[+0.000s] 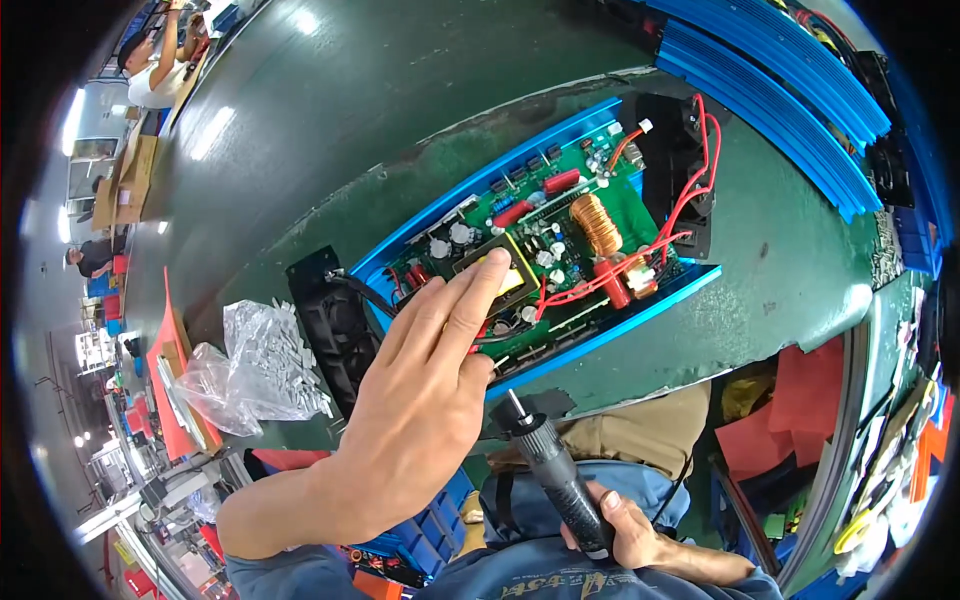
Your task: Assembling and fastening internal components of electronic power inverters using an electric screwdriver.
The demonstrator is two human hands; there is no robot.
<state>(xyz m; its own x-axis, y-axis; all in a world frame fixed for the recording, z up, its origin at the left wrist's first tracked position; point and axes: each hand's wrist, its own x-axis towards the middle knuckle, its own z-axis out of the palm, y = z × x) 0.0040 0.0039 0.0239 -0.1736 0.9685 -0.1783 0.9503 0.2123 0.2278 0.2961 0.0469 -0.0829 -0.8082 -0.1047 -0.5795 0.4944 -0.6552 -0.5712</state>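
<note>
A green circuit board [632, 208] lies inside an open blue metal housing [610, 342] on the table. My left hand [415, 400] reaches over the near side, fingers stretched out and close together. Its fingertips rest on or just above a yellow-and-black transformer [517, 262], partly covering it. Right of them sits a copper-wound coil [596, 224], with red wires [714, 150] looping toward a black end part [668, 160]. A black fan [338, 318] stands at the housing's left end. Low by my body, my right hand [632, 532] grips a black electric screwdriver [558, 468], its bit pointing up and left.
A clear plastic bag [262, 350] of small pale grey pieces lies left of the fan. Blue finned housings [770, 95] are stacked at the far right. Red sheets [800, 410] show at the lower right. Another person [158, 75] works at the far left.
</note>
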